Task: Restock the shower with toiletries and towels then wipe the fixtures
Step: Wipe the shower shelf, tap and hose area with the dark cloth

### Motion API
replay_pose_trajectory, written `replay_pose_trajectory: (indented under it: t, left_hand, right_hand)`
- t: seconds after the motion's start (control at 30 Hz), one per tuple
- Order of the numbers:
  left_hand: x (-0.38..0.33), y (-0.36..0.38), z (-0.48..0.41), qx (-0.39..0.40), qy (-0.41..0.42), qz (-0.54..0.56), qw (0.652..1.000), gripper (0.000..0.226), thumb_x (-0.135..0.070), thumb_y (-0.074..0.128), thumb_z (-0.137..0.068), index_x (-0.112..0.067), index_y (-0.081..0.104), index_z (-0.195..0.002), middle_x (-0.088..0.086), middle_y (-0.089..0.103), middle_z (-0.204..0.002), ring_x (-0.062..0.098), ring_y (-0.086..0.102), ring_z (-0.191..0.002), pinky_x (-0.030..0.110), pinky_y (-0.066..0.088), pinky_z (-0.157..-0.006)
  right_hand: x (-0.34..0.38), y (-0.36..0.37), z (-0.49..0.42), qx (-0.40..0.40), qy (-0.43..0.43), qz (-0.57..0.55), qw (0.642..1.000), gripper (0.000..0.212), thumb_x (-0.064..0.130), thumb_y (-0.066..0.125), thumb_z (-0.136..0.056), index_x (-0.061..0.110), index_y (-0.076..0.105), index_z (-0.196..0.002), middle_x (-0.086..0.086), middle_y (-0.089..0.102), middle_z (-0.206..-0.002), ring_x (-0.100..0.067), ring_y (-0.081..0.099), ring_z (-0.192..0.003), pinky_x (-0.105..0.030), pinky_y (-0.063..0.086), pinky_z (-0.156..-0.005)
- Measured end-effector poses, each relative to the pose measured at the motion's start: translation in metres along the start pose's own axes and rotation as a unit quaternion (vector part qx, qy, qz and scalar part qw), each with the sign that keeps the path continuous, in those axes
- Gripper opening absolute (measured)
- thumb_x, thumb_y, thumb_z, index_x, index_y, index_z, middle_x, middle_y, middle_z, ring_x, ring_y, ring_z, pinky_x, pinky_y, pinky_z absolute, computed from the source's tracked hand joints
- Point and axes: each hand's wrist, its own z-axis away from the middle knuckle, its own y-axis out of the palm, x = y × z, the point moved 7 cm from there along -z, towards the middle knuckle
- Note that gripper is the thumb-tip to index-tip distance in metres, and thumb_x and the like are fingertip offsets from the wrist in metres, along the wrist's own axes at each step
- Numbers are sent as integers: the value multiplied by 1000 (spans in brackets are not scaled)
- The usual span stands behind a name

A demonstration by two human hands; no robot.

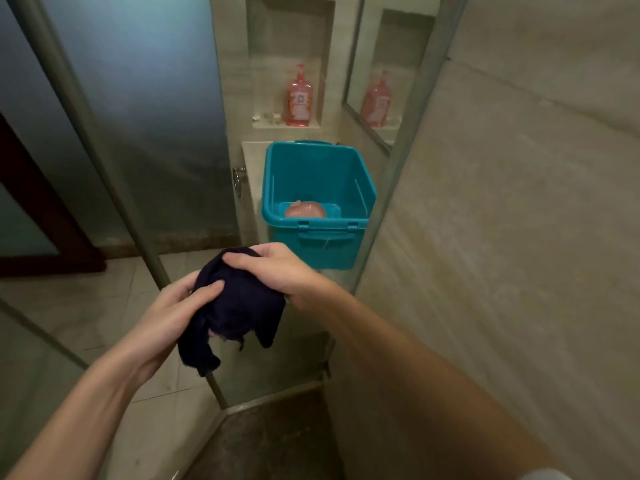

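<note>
Both hands, left hand (173, 306) & right hand (277, 268), fingers gripping dark cloth (239, 306) at frame centre; pump bottle (298, 98) shelved upper centre, wiping pending.

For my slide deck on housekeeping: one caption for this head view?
Both hands, left hand and right hand, bunch a dark navy cloth before a teal plastic bin and red pump bottle.

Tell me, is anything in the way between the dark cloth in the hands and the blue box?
Nothing visible is. The left hand and right hand hold the dark cloth in open air, just in front of the blue box.
</note>
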Motion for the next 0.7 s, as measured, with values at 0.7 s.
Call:
replay_pose_trajectory:
  t: [0.7]
  left_hand:
    - [49, -269, 48, -113, 11, -85, 990, 21, -49, 74, -84, -33, 73, -97, 3, 77, -92, 30, 72, -92, 49, 57, -81]
  right_hand:
    - [59, 249, -71, 161, -10, 160, 974, 40, 43, 63, -96, 6, 70, -110, -12, 75, -105, -24, 73, -98, -39, 59, -91]
